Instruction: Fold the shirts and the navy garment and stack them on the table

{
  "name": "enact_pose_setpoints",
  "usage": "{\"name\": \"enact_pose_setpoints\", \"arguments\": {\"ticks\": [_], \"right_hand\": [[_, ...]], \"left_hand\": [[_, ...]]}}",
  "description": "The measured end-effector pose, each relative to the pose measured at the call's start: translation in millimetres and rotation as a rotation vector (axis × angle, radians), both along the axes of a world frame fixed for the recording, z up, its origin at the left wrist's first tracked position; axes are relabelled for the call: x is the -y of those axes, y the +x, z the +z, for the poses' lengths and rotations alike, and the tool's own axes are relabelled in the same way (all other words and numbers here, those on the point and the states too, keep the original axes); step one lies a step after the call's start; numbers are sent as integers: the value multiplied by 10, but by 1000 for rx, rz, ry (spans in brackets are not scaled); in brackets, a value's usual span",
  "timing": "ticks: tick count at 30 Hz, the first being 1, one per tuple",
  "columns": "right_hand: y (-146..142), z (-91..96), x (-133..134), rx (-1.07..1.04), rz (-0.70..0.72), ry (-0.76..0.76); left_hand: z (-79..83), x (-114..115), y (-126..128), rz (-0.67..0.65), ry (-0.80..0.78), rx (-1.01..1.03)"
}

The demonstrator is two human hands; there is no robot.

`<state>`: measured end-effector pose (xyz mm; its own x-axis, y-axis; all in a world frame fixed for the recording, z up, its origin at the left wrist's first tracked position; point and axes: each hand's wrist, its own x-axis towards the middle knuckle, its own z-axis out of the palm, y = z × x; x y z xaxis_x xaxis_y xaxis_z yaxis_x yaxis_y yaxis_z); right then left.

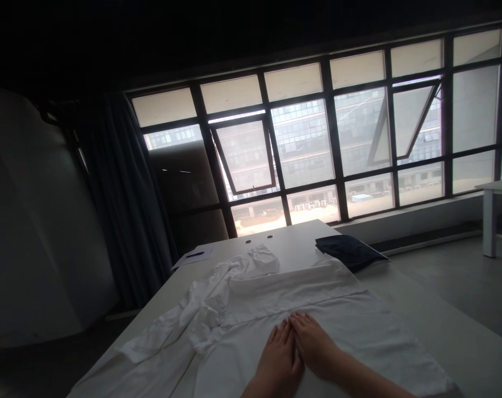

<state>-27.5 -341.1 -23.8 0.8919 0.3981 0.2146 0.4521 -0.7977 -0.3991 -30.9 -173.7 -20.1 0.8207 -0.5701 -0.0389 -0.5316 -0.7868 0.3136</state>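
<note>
Left hand [278,356] and right hand [312,342] lie flat and open, side by side and touching, palms down on a white shirt [358,337], gripping nothing. Shirt spread across the white worktop [441,309], a crumpled sleeve [196,315] bunched to the left of the hands and a folded band of cloth [292,290] across its far part. Beyond, a folded navy cloth [350,251] lies against the shirt's far edge; a sheet of paper [203,255] with a blue pen [195,255] sits toward the far left corner.
</note>
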Motion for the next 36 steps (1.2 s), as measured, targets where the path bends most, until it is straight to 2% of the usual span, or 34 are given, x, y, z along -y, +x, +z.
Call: {"name": "enact_pose_setpoints", "arguments": {"ticks": [2,5,9,12,15,18,20,22,26,29,32,36], "right_hand": [[39,-51,73,-12,26,-40],[81,-138,429,-30,21,-75],[116,-275,1164,-33,-156,-116],[119,-372,1777,-33,-287,-182],[90,-455,2278,-46,-402,-248],[34,-501,2517,-7,-508,-302],[-16,-495,2494,87,-610,-352],[-82,-464,2338,191,-655,-375],[-257,-406,1832,172,-486,-250],[-356,-408,1550,68,-359,-185],[-366,-407,1459,-9,-318,-187],[-263,-346,1454,-40,-319,-205]], "left_hand": [[-20,-182,5,38,33,13],[-19,-627,26,144,133,54],[-42,-1334,45,277,190,132],[-86,-1764,35,350,216,169],[-112,-1980,20,377,238,176],[-87,-1998,-8,385,246,215],[-50,-1944,-51,371,230,285],[-21,-1861,-112,333,209,324],[-25,-1680,-225,255,200,172],[-46,-1599,-242,308,240,95],[-41,-1584,-210,362,258,75],[-6,-1591,-143,371,253,72]]}}
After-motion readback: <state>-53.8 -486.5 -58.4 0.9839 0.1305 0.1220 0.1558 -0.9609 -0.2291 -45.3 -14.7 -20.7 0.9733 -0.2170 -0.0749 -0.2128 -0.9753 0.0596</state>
